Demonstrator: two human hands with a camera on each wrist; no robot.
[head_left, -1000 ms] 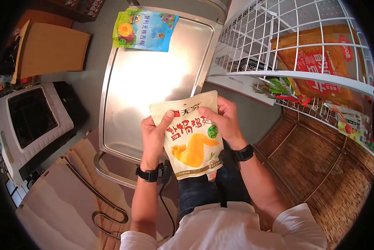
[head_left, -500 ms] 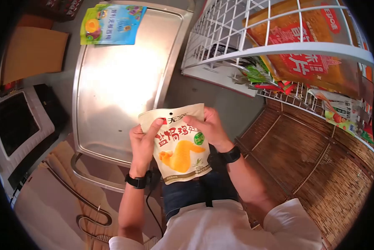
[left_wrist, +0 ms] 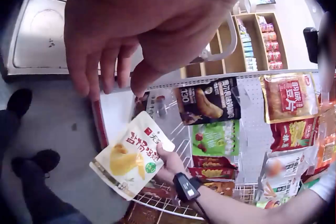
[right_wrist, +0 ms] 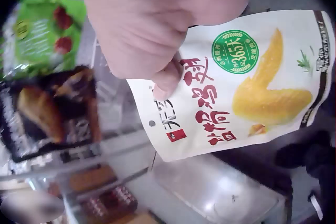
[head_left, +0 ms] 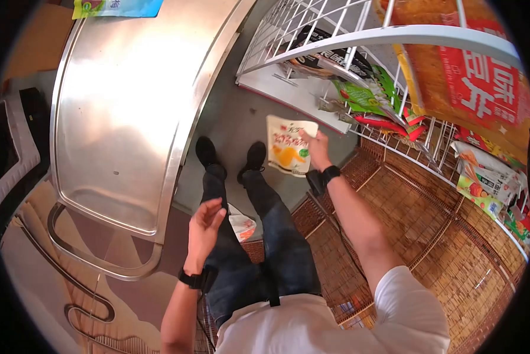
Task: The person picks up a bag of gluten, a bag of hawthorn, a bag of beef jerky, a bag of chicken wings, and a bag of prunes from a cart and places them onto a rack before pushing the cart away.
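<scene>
Looking down past a white shirt (head_left: 276,330) and dark jeans (head_left: 288,236), a person holds a cream snack bag (head_left: 285,147) out in front, above the grey floor (head_left: 229,112). The right hand (head_left: 320,150) pinches it near its top edge, thumb on the printed front, which shows red lettering, a golden chicken wing and a round green badge. The left hand (head_left: 206,230) hangs over the lap — relaxed, fingers loosely bent, holding nothing. Each wrist wears a black band.

The cream bag is between a metal table (head_left: 117,118) on the left and a white wire rack (head_left: 395,34) on the right. A blue and green bag (head_left: 120,7) lies at the table's far end, cut off by the top of the head view. The rack carries more snacks: a black bag (left_wrist: 207,102), a green bag (left_wrist: 216,137) and an orange bag (left_wrist: 289,98) with a red label. Below — dark shoes (head_left: 254,158) and brown woven matting (head_left: 430,236).
</scene>
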